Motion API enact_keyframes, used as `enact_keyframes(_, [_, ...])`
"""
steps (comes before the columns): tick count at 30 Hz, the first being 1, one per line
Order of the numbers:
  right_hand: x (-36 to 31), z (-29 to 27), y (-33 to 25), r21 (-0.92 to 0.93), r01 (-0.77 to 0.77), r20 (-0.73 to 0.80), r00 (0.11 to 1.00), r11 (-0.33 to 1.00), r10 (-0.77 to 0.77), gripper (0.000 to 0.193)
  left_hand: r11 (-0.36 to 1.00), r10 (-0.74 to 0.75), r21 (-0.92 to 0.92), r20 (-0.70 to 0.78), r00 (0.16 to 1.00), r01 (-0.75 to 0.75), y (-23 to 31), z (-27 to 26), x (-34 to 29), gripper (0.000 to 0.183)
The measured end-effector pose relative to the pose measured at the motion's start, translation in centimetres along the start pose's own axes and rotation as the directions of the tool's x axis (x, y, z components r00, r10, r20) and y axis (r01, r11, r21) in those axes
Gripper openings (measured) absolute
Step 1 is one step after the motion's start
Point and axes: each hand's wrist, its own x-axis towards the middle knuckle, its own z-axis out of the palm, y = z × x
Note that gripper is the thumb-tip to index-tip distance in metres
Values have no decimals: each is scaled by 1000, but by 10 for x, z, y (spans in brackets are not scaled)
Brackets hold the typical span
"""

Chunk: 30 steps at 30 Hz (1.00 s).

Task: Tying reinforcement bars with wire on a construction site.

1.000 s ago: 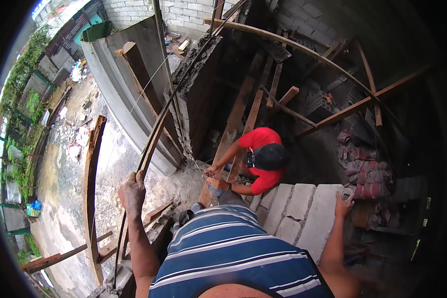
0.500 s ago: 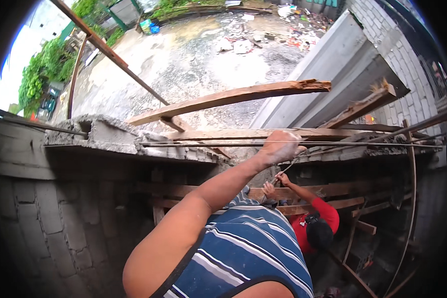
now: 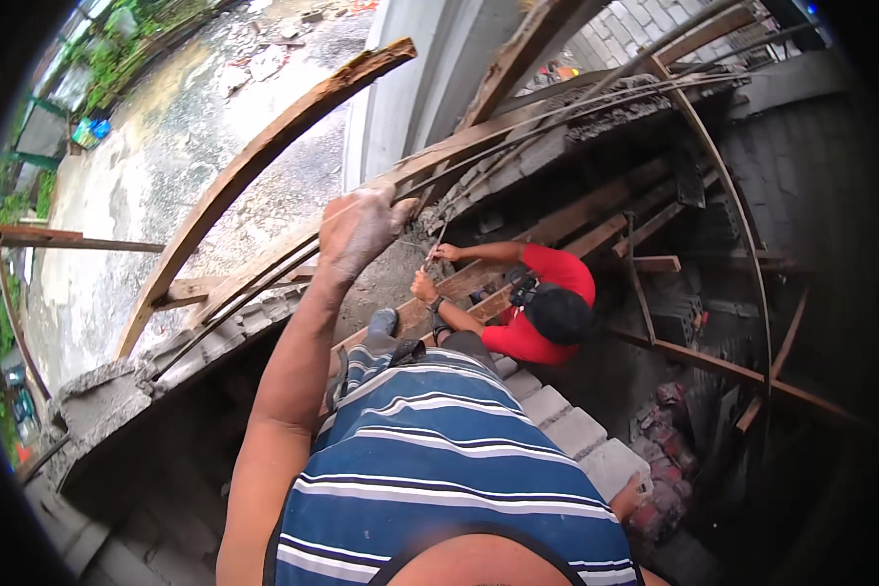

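My left hand (image 3: 358, 232), dusty and curled, grips thin steel bars (image 3: 557, 125) that run along a wooden beam (image 3: 264, 266) on top of a broken block wall. Its thumb points right. At the lower right, my right hand (image 3: 631, 496) rests by the edge of a grey concrete block (image 3: 610, 465); my striped shirt hides most of it, so its finger shape is unclear. Below my left hand, a co-worker in a red shirt (image 3: 568, 278) bends forward. Both of the co-worker's hands (image 3: 434, 271) hold a thin rod or cord near the wall.
A splintered beam (image 3: 264, 146) slants up at the left. Corrugated metal sheet (image 3: 410, 83) leans beyond the wall. More boards (image 3: 576, 239) cross the dark space around the co-worker. A row of concrete blocks (image 3: 547, 405) stands beside me. A bent pole (image 3: 723, 166) rises at the right.
My view has turned, so the wall now slants and my left hand appears farther left, still on the bars. The block row and my right hand have come into view.
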Motion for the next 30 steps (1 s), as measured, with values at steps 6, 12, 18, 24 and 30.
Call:
enact_keyframes(6, [-7, -20, 6, 20, -67, 60, 996, 998, 66, 90, 998, 49, -42, -21, 999, -49, 9, 6, 3, 44])
enact_keyframes(12, [-3, -20, 5, 38, -100, 74, 992, 994, 97, 95, 998, 53, -38, -20, 998, -54, 14, 4, 0, 44])
enact_keyframes(18, [-9, -23, 4, 47, -88, 75, 994, 995, 85, 97, 998, 61, -19, 10, 998, -61, 14, 3, 2, 44])
enact_keyframes(24, [-11, -19, -1, 72, -49, 79, 996, 996, 44, 96, 998, 53, -28, -30, 998, -54, 6, 3, 3, 43])
enact_keyframes(30, [-1, 10, -45, 63, 141, 21, 990, 988, -142, 96, 983, 134, -114, -66, 989, -141, -16, 19, 2, 42])
